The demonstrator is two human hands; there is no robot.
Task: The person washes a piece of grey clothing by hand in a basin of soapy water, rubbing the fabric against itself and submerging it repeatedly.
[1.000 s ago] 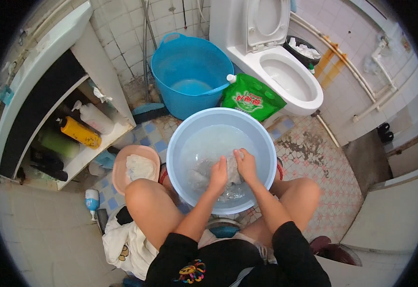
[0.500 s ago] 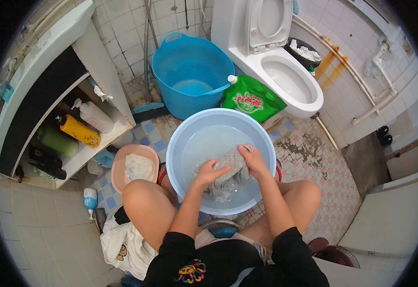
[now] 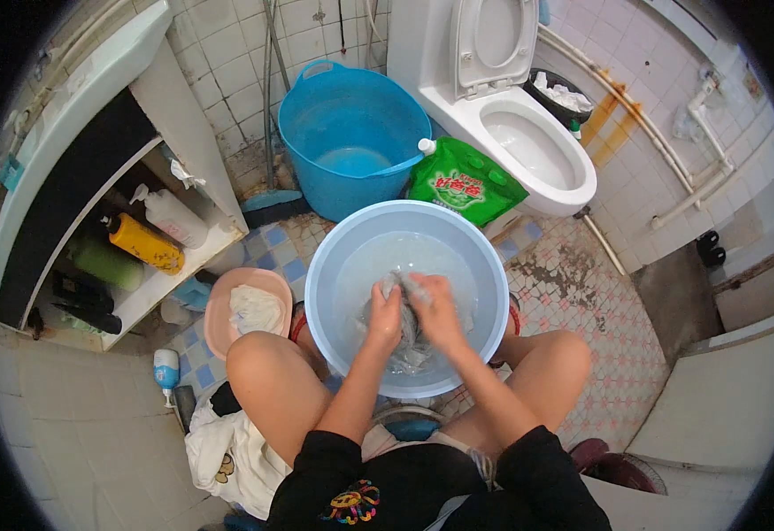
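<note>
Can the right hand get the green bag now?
Probably yes, if the right hand lets go of the cloth: the bag lies just past the far rim of the basin, with nothing on top.

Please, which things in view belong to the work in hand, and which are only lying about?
In use:
- grey cloth, between left hand and right hand
- light-blue basin

Seemingly just lying about:
- blue tub
- pink basin with white cloth
- yellow bottle

Unsure: green pouch, untouched.
</note>
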